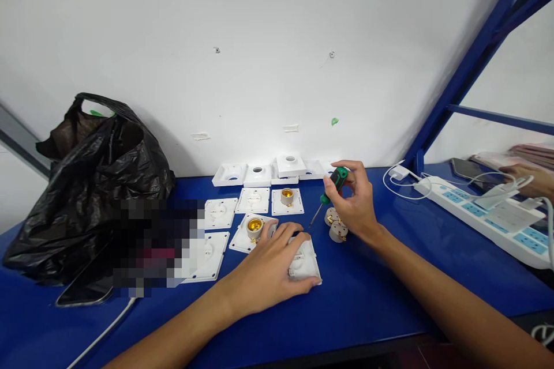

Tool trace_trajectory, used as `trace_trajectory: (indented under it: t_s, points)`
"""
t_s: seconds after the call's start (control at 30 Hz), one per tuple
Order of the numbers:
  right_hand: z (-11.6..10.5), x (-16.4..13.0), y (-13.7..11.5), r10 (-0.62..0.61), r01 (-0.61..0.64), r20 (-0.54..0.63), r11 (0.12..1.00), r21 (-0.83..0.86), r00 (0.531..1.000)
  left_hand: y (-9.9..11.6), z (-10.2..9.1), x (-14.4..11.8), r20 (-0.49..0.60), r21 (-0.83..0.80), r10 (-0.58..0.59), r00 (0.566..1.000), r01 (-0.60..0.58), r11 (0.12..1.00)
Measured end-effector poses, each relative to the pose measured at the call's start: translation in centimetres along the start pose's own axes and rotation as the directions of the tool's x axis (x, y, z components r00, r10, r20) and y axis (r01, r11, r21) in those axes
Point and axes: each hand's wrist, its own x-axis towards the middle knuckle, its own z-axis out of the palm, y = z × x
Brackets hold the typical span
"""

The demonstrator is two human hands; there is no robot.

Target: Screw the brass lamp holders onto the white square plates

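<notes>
My right hand point(355, 202) grips a screwdriver point(336, 184) by its green and black handle, the shaft slanting down to the left. Fingers at the far side and thumb at the near corner, my left hand point(274, 265) is closed on a white square base plate point(308, 259) on the table. Two round lamp socket pieces point(338, 232) with brass-coloured contacts lie below the right hand. Beside my left fingers, a lamp socket point(255, 226) with a gold-coloured inside sits on another plate; one more socket point(287, 196) stands on a plate behind it.
White square covers point(258, 175) line the wall, with more plates point(253, 200) in front. A black plastic bag point(99, 184) and a phone point(84, 282) are left, near a blurred patch. A power strip point(480, 213) with cables lies right, near another person's hand point(530, 177).
</notes>
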Motion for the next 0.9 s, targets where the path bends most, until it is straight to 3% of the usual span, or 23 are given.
trace_trajectory:
  t_s: [0.33,0.5,0.57,0.63,0.7,0.8,0.9]
  points:
    - [-0.1,0.2,-0.2,-0.008,0.008,-0.023,1.0,-0.01,1.0,-0.3,1.3,0.7,-0.085,-0.013,-0.209,0.974,0.209,0.978]
    - [-0.4,0.6,0.1,-0.004,0.003,-0.089,1.0,-0.012,0.996,-0.3,0.9,0.6,-0.122,0.002,-0.203,0.972,0.205,0.979]
    - [-0.4,0.7,0.4,0.005,-0.003,-0.148,1.0,0.014,0.989,0.2,0.2,1.0,-0.139,0.005,-0.116,0.983,0.118,0.993]
    - [-0.4,1.0,0.9,0.027,-0.017,-0.217,0.999,0.047,0.976,1.0,-0.6,1.9,-0.095,0.066,0.039,0.995,-0.033,0.997]
    - [-0.5,1.2,1.4,0.053,-0.036,-0.266,0.997,0.067,0.963,1.6,-1.1,3.4,-0.013,0.205,0.218,0.976,-0.211,0.956]
    - [-0.6,1.6,2.2,0.07,-0.052,-0.286,0.996,0.07,0.956,2.3,-0.9,5.9,0.144,0.447,0.439,0.887,-0.454,0.771]
    - [-0.8,1.9,2.8,0.076,-0.057,-0.288,0.995,0.076,0.954,2.5,0.4,7.8,0.136,0.615,0.555,0.821,-0.509,0.602]
